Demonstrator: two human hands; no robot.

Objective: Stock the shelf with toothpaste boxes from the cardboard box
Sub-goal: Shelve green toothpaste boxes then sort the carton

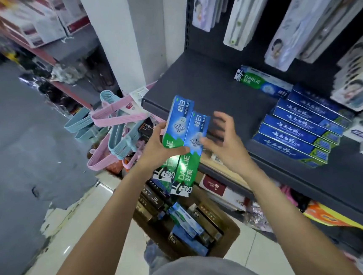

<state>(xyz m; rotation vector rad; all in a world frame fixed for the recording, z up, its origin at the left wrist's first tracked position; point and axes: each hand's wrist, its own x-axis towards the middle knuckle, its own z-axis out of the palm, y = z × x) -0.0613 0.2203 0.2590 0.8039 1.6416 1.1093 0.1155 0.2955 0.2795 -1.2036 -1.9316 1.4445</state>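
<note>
Left hand (155,148) wrapped around two green-and-blue Darlie toothpaste boxes (182,141), thumb across their fronts, both held side by side and tilted in front of the dark shelf (204,85). Right hand (224,140) spread loosely, fingers apart and lightly curled, fingertips touching the right edge of the nearer box, gripping nothing firmly.

On the shelf: one more Darlie box (263,82) lying flat toward the back, and just right of it a stepped stack of dark blue toothpaste boxes (300,131), leaning one over another. Above, white toothbrush packs (280,25) hanging in rows. Bare dark shelf surface to the left of the stocked goods.

Below the hands, open cardboard box (230,231) on the floor, holding further toothpaste boxes, blue ones and dark brown ones mixed. Pale tiled floor (80,240) meeting a grey worn patch to the left. Pink and pale blue clothes hangers (109,130) bunched beside the shelf end. White pillar (121,37) behind; farther shelving with boxed goods, blurred.
</note>
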